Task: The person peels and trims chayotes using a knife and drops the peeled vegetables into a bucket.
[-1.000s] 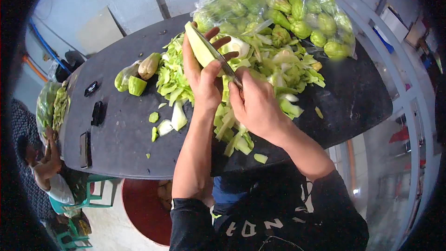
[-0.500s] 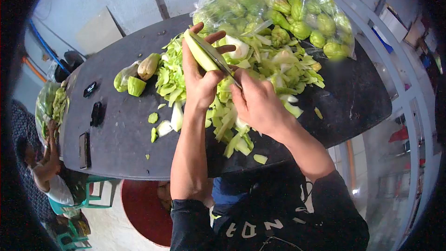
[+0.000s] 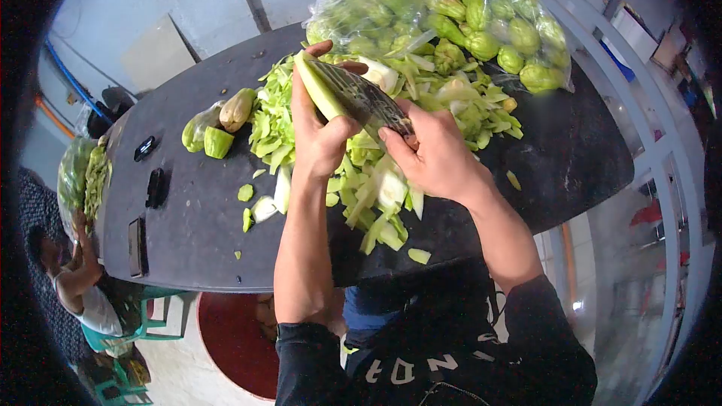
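Observation:
My left hand (image 3: 321,143) is wrapped round a peeled, pale green chayote (image 3: 314,89), its long side facing up. A wide-bladed knife (image 3: 362,98) with dark smears on its blade is in my right hand (image 3: 440,152), gripped near the handle end. The blade lies slanted along the chayote's right side and hides part of it. Beneath both hands spreads a heap of green peelings and pale cut pieces (image 3: 272,131). Left of the heap, two whole chayotes (image 3: 237,109) and a cut one (image 3: 218,143) sit together.
A clear plastic bag of chayotes (image 3: 481,22) stands at the table's back right. Small black objects (image 3: 156,186) and a dark rectangular one (image 3: 136,246) lie on the dark table (image 3: 203,233). At far left sits another person (image 3: 86,286). A red tub (image 3: 233,338) stands below the front edge.
The knife has turned, so its broad face now shows instead of its thin edge. My right hand has shifted slightly right and down. My left hand still holds the chayote.

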Tool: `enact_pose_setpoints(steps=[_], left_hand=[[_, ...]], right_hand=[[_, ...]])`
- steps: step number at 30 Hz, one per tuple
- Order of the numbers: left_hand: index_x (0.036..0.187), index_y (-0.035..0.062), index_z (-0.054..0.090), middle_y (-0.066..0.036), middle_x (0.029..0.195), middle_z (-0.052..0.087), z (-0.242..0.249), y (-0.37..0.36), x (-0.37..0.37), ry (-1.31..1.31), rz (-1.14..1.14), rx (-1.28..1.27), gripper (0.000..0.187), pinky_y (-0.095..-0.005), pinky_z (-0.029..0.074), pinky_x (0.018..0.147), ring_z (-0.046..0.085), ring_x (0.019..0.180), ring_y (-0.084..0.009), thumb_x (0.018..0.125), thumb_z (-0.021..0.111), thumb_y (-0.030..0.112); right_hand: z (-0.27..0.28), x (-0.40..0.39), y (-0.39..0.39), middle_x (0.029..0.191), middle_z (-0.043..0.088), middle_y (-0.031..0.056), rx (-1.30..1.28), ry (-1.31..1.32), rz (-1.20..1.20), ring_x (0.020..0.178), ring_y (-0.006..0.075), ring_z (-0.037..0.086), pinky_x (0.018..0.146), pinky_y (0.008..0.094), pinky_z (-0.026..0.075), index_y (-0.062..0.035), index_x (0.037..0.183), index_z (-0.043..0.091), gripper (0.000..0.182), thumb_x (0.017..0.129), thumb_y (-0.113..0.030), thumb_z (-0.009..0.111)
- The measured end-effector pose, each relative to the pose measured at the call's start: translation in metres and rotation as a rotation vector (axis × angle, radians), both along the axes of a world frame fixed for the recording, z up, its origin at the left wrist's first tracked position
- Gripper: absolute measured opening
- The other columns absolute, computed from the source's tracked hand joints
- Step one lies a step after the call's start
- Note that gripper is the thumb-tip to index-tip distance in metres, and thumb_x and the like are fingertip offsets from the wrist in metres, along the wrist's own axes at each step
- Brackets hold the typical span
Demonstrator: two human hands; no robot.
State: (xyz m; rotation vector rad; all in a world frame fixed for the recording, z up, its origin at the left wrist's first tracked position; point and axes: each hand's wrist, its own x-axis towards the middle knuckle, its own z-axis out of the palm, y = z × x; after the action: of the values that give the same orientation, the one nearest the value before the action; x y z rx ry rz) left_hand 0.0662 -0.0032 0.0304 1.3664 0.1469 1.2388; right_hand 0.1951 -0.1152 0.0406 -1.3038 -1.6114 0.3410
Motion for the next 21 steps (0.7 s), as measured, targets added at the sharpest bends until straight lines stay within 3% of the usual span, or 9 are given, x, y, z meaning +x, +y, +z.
enact_pose_setpoints(steps=[3,6,8,12,14,18,20,21], left_hand=[[0.136,0.0051,0.035,-0.015,0.11,0.058,0.001,0.001,-0.001,-0.027,-0.041,-0.03,0.084,-0.0342,0.053,0.085,0.063,0.098,-0.0238,0.055,0.058,0.006],[0.138,0.0034,0.031,-0.019,0.112,0.056,0.002,0.001,-0.003,0.069,0.001,0.037,0.091,-0.0411,0.053,0.09,0.061,0.101,-0.0315,0.052,0.058,0.012],[0.132,0.0018,0.039,-0.01,0.104,0.059,0.005,-0.004,-0.003,0.01,-0.015,-0.012,0.081,-0.0304,0.05,0.086,0.061,0.096,-0.0195,0.053,0.055,0.01],[0.132,0.0022,0.04,-0.01,0.104,0.059,0.001,0.0,-0.005,0.024,-0.042,0.058,0.081,-0.0303,0.05,0.085,0.061,0.095,-0.0196,0.053,0.055,0.011],[0.132,0.0034,0.041,-0.01,0.107,0.058,0.002,-0.004,-0.003,-0.029,-0.126,0.02,0.08,-0.0302,0.05,0.083,0.06,0.095,-0.0189,0.054,0.056,0.012],[0.134,0.0048,0.04,-0.011,0.11,0.057,-0.005,0.002,0.002,0.023,-0.03,0.007,0.072,-0.0328,0.051,0.082,0.06,0.099,-0.021,0.063,0.053,0.012],[0.136,0.0053,0.039,-0.012,0.112,0.056,-0.01,0.005,0.002,-0.153,-0.083,-0.365,0.064,-0.0367,0.053,0.082,0.059,0.102,-0.0243,0.072,0.043,0.009],[0.136,0.0048,0.039,-0.015,0.116,0.056,-0.009,0.009,0.001,-0.154,-0.044,-0.416,0.063,-0.0409,0.054,0.084,0.059,0.103,-0.0279,0.073,0.037,0.007]], right_hand=[[-0.003,0.008,0.003,0.059,0.058,0.0188,-0.036,0.049,0.029,0.055,0.0294,0.065,0.049,0.04,0.045,0.0037,0.106,0.055,0.022,0.087,-0.007,0.06],[-0.007,0.015,0.005,0.058,0.058,0.0171,0.015,0.069,0.058,0.052,0.0265,0.063,0.049,0.0387,0.044,0.0038,0.104,0.057,0.022,0.087,-0.008,0.062],[-0.006,0.02,0.005,0.062,0.059,0.0174,-0.016,0.015,0.064,0.051,0.0228,0.061,0.05,0.0366,0.046,0.0042,0.102,0.058,0.02,0.087,-0.008,0.063],[-0.003,0.024,0.002,0.066,0.062,0.0144,0.007,0.096,0.115,0.053,0.0181,0.06,0.05,0.0328,0.047,0.0044,0.101,0.059,0.02,0.087,-0.009,0.063],[0.005,0.023,-0.004,0.07,0.064,0.0089,-0.076,0.147,0.107,0.055,0.0141,0.06,0.05,0.0297,0.047,0.0056,0.101,0.059,0.021,0.088,-0.011,0.064],[0.0,0.033,-0.004,0.065,0.06,0.0032,-0.17,0.246,0.157,0.052,0.0101,0.056,0.047,0.0273,0.045,0.0038,0.093,0.058,0.018,0.09,-0.013,0.063],[-0.001,0.036,-0.005,0.06,0.057,0.0013,-0.218,0.455,0.233,0.046,0.0078,0.052,0.043,0.0261,0.043,-0.0001,0.085,0.056,0.018,0.093,-0.015,0.062],[0.0,0.034,-0.003,0.055,0.053,-0.0001,-0.185,0.457,0.2,0.043,0.0066,0.05,0.04,0.025,0.04,-0.0033,0.08,0.053,0.022,0.094,-0.018,0.061]])
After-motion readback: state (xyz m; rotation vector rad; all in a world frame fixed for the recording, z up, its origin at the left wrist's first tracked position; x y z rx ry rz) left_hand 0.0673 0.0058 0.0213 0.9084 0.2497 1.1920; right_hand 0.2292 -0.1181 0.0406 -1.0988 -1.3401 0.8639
